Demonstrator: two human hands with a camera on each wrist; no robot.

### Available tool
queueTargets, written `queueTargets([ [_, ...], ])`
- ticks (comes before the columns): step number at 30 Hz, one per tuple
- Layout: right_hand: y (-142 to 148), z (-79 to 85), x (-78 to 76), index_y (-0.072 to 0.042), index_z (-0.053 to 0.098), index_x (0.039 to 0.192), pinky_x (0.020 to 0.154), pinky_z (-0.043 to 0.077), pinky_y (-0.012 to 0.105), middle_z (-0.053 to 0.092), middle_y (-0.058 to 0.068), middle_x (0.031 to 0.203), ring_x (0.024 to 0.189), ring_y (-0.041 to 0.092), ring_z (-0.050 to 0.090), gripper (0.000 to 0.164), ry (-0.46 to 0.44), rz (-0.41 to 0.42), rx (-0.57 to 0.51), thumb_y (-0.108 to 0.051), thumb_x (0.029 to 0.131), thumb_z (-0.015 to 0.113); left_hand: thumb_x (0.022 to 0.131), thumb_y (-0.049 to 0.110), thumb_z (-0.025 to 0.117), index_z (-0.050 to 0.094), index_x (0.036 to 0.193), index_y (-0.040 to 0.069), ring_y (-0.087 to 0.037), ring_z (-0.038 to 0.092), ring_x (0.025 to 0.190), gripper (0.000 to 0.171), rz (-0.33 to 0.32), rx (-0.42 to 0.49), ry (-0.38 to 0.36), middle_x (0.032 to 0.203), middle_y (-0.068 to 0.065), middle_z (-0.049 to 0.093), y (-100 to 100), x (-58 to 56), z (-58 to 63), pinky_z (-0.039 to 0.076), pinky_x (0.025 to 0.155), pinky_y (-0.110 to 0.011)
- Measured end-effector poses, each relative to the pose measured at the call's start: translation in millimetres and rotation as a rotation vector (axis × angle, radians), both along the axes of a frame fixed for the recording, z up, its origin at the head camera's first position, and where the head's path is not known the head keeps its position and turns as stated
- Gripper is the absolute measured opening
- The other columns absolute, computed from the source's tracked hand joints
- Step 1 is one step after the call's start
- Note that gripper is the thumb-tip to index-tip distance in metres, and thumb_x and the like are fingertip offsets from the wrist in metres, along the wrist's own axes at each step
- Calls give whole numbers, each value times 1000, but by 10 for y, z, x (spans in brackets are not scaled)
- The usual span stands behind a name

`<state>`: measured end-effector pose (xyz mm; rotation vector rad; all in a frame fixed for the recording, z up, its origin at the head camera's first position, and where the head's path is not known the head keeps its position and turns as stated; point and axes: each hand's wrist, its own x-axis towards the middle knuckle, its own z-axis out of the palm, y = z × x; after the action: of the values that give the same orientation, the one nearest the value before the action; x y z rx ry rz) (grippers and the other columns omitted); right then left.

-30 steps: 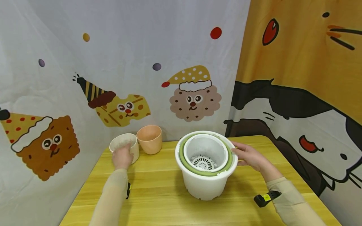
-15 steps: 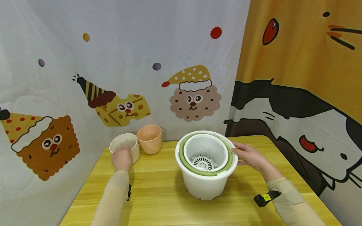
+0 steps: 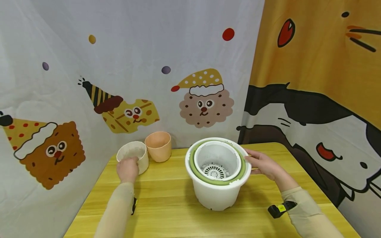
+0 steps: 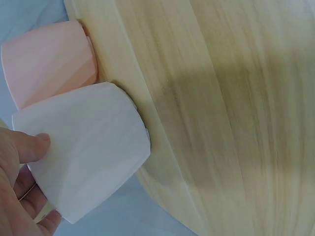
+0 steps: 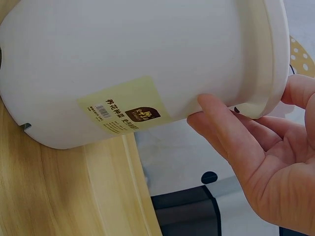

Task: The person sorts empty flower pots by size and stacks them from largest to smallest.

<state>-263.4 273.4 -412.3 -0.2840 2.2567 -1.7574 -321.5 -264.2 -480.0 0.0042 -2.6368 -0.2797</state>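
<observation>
At the table's far left, my left hand (image 3: 128, 169) grips the near rim of a small cream-white flowerpot (image 3: 144, 162). In the left wrist view its thumb lies on the pot's outer wall, while the other fingers are partly hidden at the rim. My right hand (image 3: 265, 165) holds the rim of a large white flowerpot (image 3: 215, 198) from the right. The right wrist view shows fingers against its wall under the lip. Nested inside are a green-rimmed pot (image 3: 214, 181) and a smaller white pot (image 3: 217, 153) with a slotted bottom.
A peach flowerpot (image 3: 160, 153) stands beside the cream-white one, close to the back edge of the wooden table (image 3: 166, 205). Behind hangs a cartoon-printed curtain (image 3: 128, 49). A yellow-green label (image 5: 125, 105) is stuck on the large pot.
My left hand has drawn back slightly towards me from the pot's opening, and the cream-white pot has shifted a little nearer. The right hand and large pot stay put.
</observation>
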Motion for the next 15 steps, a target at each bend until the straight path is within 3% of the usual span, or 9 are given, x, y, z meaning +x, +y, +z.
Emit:
queueTargets([
  [15,2,4,8,1,23,155,85,57,40,33,33,149,107,26,64,64,5,-7,11,-27,105,50,78,2,72,67,76,10,-43,60,68,10,-77,-63,17,69,-13,63,13,83,77,47,58,-55],
])
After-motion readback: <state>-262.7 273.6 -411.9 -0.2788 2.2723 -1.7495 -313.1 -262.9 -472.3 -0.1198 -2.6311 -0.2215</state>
